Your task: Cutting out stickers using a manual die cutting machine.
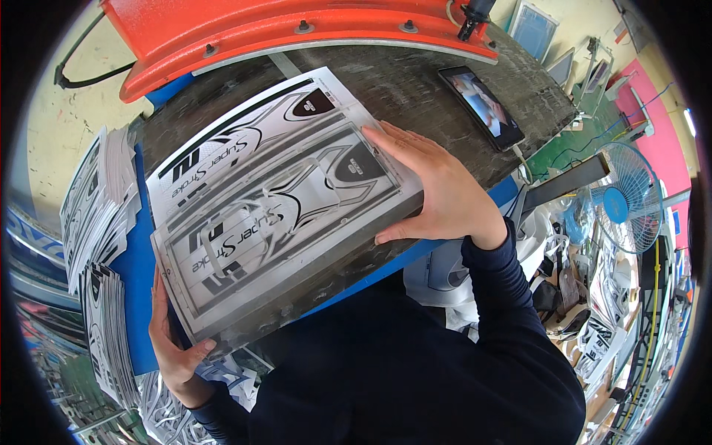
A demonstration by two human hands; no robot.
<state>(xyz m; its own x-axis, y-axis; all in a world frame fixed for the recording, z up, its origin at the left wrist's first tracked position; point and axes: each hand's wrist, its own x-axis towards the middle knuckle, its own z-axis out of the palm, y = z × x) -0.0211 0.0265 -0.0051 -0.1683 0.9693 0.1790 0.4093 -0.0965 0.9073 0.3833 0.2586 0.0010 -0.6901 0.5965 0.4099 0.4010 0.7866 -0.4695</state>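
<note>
A clear rectangular cutting die with raised outlines lies over a white printed sheet with black and grey graphics. The sheet's far half shows past the die, and its near half shows through it. My left hand grips the die's near left corner, thumb along the front edge and fingers on the left side. At the right end, my right hand spans the die, with fingertips at the far corner and thumb at the near edge. Both rest on a dark, scuffed work board.
A red machine beam with bolts crosses behind the board. A phone lies at the back right. Stacks of printed sheets stand at left beside a blue surface. To the right are a blue fan and piled scraps.
</note>
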